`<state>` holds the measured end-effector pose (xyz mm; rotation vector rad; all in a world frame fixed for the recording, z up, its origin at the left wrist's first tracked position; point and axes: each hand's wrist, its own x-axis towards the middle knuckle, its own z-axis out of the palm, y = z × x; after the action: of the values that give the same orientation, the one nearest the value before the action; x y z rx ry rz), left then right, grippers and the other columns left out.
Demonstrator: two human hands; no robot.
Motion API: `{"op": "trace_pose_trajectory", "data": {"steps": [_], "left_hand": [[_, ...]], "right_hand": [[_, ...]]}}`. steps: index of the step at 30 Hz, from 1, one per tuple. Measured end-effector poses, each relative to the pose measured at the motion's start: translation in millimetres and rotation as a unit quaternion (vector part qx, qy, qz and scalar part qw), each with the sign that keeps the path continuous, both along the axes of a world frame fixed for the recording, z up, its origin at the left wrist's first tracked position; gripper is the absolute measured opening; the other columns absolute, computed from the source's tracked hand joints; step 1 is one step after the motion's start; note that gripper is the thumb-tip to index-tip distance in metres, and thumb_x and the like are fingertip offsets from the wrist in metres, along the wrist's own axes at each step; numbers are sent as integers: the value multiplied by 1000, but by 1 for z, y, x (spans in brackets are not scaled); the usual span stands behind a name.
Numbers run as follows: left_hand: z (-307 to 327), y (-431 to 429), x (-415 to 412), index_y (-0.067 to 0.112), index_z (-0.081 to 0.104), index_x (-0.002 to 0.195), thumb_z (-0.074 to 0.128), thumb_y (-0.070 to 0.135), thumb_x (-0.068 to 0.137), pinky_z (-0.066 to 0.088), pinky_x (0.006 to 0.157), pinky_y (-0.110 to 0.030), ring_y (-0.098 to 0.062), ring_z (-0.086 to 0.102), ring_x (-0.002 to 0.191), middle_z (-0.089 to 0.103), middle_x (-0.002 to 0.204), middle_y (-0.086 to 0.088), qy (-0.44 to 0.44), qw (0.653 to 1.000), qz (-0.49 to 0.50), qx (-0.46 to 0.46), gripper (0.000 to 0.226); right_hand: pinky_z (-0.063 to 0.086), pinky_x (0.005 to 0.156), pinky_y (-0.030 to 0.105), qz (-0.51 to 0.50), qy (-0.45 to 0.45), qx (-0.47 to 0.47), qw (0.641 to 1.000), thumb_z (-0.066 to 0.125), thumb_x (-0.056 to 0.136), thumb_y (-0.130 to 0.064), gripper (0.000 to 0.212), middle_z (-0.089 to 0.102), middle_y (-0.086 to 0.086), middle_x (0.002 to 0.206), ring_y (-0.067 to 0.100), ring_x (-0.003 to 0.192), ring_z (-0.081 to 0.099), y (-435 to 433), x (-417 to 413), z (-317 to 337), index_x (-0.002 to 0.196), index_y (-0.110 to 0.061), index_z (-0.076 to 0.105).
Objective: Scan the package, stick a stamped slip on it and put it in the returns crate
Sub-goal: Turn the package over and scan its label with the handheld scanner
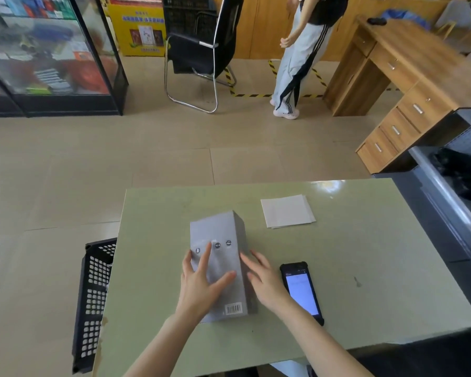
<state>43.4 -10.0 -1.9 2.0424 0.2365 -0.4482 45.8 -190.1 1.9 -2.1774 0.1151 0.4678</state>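
Both hands lay flat on the grey package [223, 257], left hand [201, 284] on top, right hand [264, 281] at its side, neither grip closed; it rested on the table [365, 268] beside the scanner [302, 292].

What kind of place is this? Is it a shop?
Probably a small shop that also handles parcels. A glass display cabinet full of goods stands by the wall, and on the green table lie a grey package with a barcode and a handheld scanner.
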Motion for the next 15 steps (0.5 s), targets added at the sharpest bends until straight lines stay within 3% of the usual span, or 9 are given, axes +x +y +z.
{"op": "trace_pose_trajectory", "data": {"steps": [5, 9, 11, 13, 15], "left_hand": [[2, 4, 5, 55, 4, 146, 63, 78, 56, 22, 118, -48, -23, 7, 149, -7, 158, 1, 52, 997, -25, -51, 109], [5, 10, 4, 47, 1, 149, 65, 74, 54, 27, 114, -43, -21, 23, 139, 21, 139, 4, 53, 998, -9, -35, 118], [6, 17, 3, 46, 7, 150, 68, 63, 57, 30, 108, -36, -17, 26, 138, 28, 138, 8, 63, 995, 21, -69, 112], [7, 22, -1, 49, 16, 148, 69, 50, 65, 32, 102, -31, -12, 28, 138, 30, 145, 9, 46, 994, 51, -89, 98], [8, 26, -9, 54, 20, 144, 66, 39, 75, 34, 99, -28, -11, 33, 135, 33, 146, 7, -13, 997, 48, -59, 84]], "right_hand": [[22, 117, 29, 37, -5, 19, 999, 40, 98, -7, 53, 9, -2, 159, 13, 145, 16, 8, 8, 9, 140, -41, 40], [29, 115, 35, 58, 1, 26, 998, 47, 98, -24, 52, 0, -9, 159, 8, 146, 11, 18, 9, 12, 140, -51, 30], [26, 116, 38, 23, 22, 26, 999, 54, 94, -35, 64, -3, -8, 159, 10, 147, 5, 21, 10, 10, 146, -46, 19], [21, 117, 36, -20, 52, 20, 998, 57, 91, -40, 74, 8, -1, 158, 14, 147, 12, 22, 11, 8, 150, -30, 15], [32, 114, 38, -32, 83, 37, 995, 58, 90, -40, 65, 32, 3, 151, 20, 137, 36, 27, 13, 9, 146, -20, 30]]}}
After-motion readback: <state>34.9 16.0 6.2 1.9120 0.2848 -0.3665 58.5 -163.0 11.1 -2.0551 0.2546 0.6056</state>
